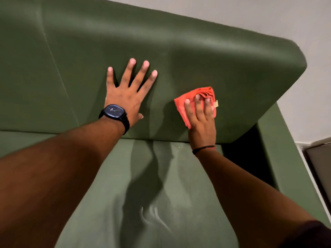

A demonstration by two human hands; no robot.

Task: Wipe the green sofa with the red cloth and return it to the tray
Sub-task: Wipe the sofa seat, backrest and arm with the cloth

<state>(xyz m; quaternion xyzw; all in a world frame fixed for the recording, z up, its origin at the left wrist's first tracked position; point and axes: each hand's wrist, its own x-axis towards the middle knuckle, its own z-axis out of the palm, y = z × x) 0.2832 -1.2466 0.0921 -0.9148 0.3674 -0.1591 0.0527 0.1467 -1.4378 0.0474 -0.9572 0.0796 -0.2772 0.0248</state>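
The green sofa [197, 56] fills most of the view, its back cushion upright and its seat below. My right hand [201, 119] presses the folded red cloth [184, 101] flat against the lower right part of the back cushion, fingers spread over it. A small pale tag sticks out at the cloth's right edge. My left hand [128, 92] lies flat on the back cushion to the left of the cloth, fingers apart, holding nothing, a dark watch on its wrist. The tray is not in view.
A pale wall [268, 18] runs behind the sofa and to its right. The sofa's right armrest [286, 158] stands beside a dark gap. Floor and a dark panel [320, 167] show at the right edge.
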